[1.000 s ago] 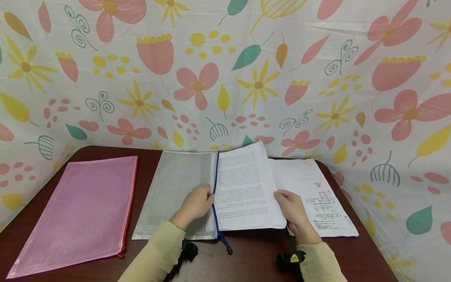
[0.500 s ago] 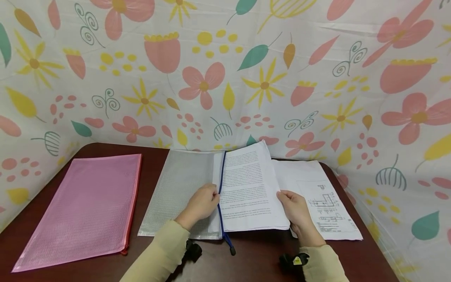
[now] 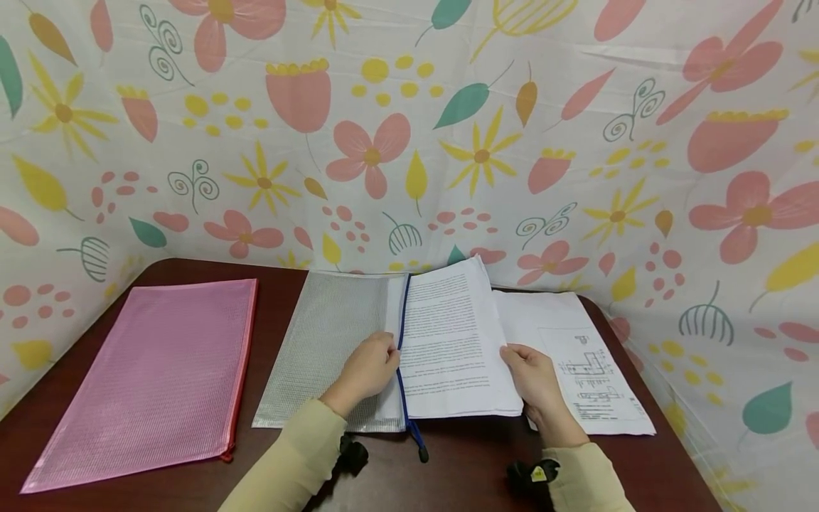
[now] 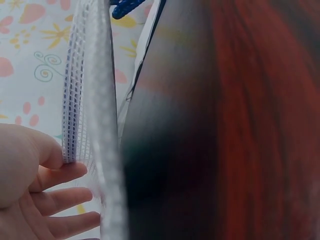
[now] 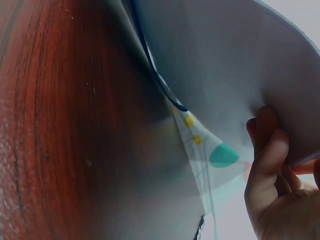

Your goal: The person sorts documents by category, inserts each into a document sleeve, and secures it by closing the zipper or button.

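A clear mesh zipper pouch (image 3: pixel 320 341) with a blue zipper edge (image 3: pixel 402 320) lies at the middle of the table. My left hand (image 3: pixel 366 370) pinches its edge near the zipper; in the left wrist view, thumb and forefinger grip the mesh (image 4: pixel 75 110) while the other fingers spread loosely. A stack of printed paper (image 3: pixel 448 341) extends out of the pouch's zipper side, its left part inside. My right hand (image 3: pixel 534 377) holds the stack's right edge; the right wrist view shows fingers (image 5: pixel 267 165) under the lifted, bowed sheets (image 5: pixel 220 60).
A pink mesh zipper pouch (image 3: pixel 153 377) with a red edge lies at the left. Under the right hand's side lies a sheet with a technical drawing (image 3: pixel 589 370). A flower-printed cloth (image 3: pixel 409 142) hangs behind the dark wooden table (image 3: pixel 448 476).
The view has shifted slightly, so everything sits a little further right in the picture. Both hands keep their holds, and the paper stays nearly the same against the pouch.
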`<state>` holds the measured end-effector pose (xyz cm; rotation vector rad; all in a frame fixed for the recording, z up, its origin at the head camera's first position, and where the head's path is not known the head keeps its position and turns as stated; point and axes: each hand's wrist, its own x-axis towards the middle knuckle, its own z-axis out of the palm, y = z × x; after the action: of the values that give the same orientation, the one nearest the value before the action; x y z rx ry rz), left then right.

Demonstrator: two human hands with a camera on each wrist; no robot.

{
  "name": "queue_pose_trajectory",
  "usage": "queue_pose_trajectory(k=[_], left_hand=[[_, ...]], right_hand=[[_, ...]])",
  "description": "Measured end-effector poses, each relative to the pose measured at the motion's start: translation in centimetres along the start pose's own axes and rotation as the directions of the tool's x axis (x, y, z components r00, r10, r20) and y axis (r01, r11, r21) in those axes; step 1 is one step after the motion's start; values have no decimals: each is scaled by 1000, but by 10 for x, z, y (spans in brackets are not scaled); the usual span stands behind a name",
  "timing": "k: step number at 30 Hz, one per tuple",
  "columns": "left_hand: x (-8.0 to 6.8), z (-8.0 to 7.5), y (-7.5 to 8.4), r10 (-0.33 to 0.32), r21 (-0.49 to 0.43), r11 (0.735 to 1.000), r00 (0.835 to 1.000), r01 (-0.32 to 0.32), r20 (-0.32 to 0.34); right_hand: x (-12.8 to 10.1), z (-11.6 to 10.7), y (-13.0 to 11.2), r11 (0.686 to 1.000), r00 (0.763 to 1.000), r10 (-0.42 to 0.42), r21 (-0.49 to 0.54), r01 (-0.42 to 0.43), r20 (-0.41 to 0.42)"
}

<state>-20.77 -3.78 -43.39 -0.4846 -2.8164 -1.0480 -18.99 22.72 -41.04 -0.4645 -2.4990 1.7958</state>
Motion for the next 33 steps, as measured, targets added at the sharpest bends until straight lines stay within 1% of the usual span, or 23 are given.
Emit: queue_pose_trajectory(k=[13,20,24,33], left_hand=[[-1,-1,2,-12,-16,1000,1000,12,-1],[-2,-3,5,3,-27,1000,1000,-3,-10],[-1,-2,5,-7,-19,1000,1000,7,-8],[-2,-1,5,13,-24,1000,999,-14,-39]], right_hand=[[-2,6,-2,1000,1000,-16,9,16,-8],[-4,6,-3,1000,1000,-22,7,23,-6],[-4,7,-4,1000,1000,-21,-2,21,-11],[-5,10,-5,1000,1000,-21,2,21,-16]])
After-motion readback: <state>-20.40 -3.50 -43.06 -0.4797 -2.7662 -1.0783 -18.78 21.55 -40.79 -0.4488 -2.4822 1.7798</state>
